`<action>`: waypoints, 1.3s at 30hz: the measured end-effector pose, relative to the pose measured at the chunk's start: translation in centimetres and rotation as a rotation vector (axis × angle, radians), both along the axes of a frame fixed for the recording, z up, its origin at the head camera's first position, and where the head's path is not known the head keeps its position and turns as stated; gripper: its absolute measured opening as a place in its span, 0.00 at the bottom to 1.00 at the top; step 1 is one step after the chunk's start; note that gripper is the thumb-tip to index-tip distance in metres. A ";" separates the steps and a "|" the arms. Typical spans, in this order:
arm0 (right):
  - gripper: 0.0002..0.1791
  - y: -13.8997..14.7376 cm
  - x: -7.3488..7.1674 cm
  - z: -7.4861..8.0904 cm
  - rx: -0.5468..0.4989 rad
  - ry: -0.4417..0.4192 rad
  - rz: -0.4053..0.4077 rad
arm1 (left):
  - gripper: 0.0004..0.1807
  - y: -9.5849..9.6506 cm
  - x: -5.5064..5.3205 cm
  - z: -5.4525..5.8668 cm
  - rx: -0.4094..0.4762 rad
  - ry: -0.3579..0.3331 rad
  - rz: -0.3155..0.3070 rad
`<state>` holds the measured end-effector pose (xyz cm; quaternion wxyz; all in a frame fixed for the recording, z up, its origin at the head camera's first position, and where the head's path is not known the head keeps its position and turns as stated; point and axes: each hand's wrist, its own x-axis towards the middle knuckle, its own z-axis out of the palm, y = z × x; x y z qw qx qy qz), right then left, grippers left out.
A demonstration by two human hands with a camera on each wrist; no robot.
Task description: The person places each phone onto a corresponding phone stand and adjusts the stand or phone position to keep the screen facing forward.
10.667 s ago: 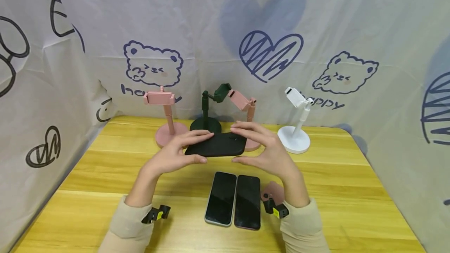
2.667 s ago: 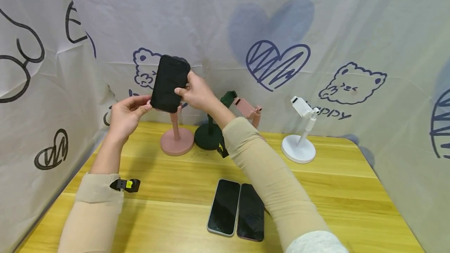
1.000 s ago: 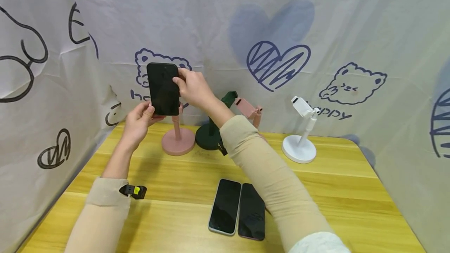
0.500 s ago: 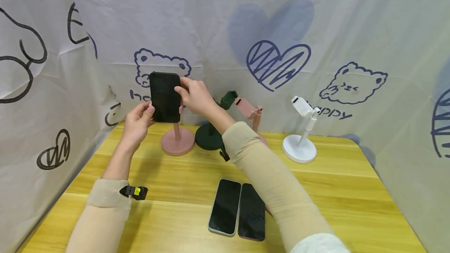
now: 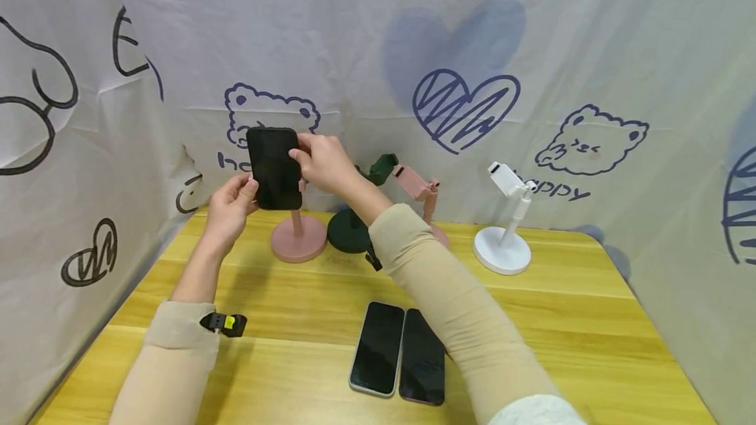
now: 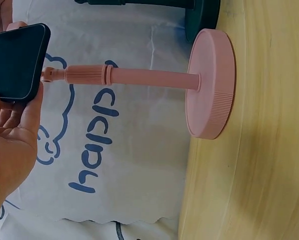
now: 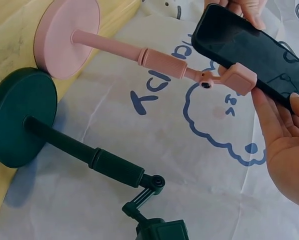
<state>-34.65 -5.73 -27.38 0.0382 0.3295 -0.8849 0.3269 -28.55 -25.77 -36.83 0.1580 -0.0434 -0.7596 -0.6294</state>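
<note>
A black smartphone (image 5: pixel 274 169) is held upright, screen toward me, at the top of the left pink phone stand (image 5: pixel 298 240). My left hand (image 5: pixel 227 212) pinches its lower left edge, thumb on the front. On the other side, my right hand (image 5: pixel 325 161) grips the phone's right edge, with the thumb over the screen. In the right wrist view, the stand's pink clamp (image 7: pixel 239 79) shows against one long edge of the phone. The clamp's other side is hidden behind the phone and left fingers.
A dark green phone stand (image 5: pixel 350 231), a second pink stand (image 5: pixel 416 182) and a white one (image 5: pixel 502 251) stand along the back of the wooden table (image 5: pixel 295 320). Two phones lie side by side in front: one light-edged phone (image 5: pixel 378 348) and one dark phone (image 5: pixel 421 363).
Earlier both hands held the phone sideways over the table's middle. It was then brought to the left pink stand, tilted, straightened upright, and lowered slightly within the last second.
</note>
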 end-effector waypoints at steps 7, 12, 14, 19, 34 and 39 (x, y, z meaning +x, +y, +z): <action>0.22 -0.3 0.4 0.0 0.047 -0.062 -0.033 | 0.29 0.1 0.0 -0.2 -0.007 0.007 0.001; 0.23 -0.4 0.5 -0.2 0.066 -0.062 -0.051 | 0.29 0.1 -0.1 -0.1 -0.012 0.010 0.008; 0.22 -0.4 0.5 -0.2 0.066 -0.060 -0.055 | 0.28 0.2 -0.1 0.0 -0.021 0.011 0.015; 0.16 -0.4 0.3 -0.1 0.102 -0.051 -0.053 | 0.28 0.3 -0.2 0.0 -0.029 0.014 0.019; 0.16 -0.4 0.5 -0.5 0.117 -0.042 -0.062 | 0.29 0.5 -0.2 -0.2 -0.021 -0.009 0.048; 0.14 0.0 0.7 -1.1 0.032 -0.017 -0.059 | 0.30 0.9 -0.2 -0.3 -0.027 -0.044 0.093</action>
